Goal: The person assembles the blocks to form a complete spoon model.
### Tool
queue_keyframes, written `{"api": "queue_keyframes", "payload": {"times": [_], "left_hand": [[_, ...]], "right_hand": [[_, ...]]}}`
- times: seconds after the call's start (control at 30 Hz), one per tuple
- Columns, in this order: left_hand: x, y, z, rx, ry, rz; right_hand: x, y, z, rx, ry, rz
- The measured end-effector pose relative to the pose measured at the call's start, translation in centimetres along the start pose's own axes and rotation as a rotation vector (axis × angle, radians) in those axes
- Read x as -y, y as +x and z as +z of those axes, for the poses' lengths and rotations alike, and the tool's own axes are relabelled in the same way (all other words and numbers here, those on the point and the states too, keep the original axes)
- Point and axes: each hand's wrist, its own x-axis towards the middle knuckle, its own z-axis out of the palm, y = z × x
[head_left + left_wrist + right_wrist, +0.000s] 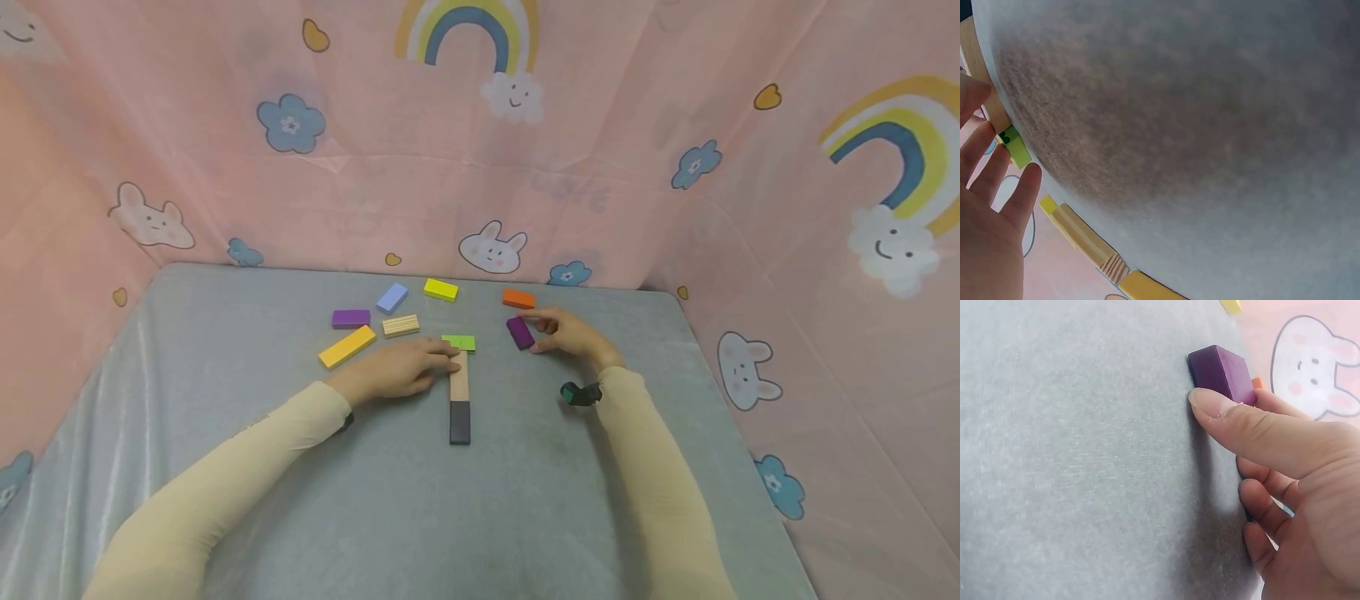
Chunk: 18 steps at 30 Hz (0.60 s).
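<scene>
My right hand (567, 332) is at the right of the row, with its thumb and index finger at the two ends of a dark purple block (520, 333). In the right wrist view the thumb lies against the near end of this purple block (1219, 372). My left hand (401, 367) reaches in from the left, its fairly straight fingers touching a plain wooden block (459, 382) near a green block (459, 342). The green, wooden and black (460, 423) blocks form a straight line end to end. The left wrist view shows the green block (1018, 152) just past the fingertips.
Left of the line lie a purple block (351, 319), an orange-yellow block (347, 347), a striped wooden block (401, 326) and a light blue block (392, 297). Farther back are a yellow block (441, 290) and an orange block (519, 298). A pink curtain (360, 208) hangs behind the grey cloth.
</scene>
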Motion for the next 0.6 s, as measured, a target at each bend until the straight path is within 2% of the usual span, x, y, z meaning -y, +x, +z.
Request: {"api": "queue_keyframes", "payload": {"times": [0.3,0.6], "left_hand": [[-0.1,-0.1,-0.1,-0.009,0.002,0.006],[-0.1,-0.1,-0.2,-0.004,-0.005,0.007]], "right_hand": [[-0.2,-0.3,0.2,-0.045,0.032,-0.045],[0.1,-1.6,0.7,-0.095,0.060,-0.088]]}}
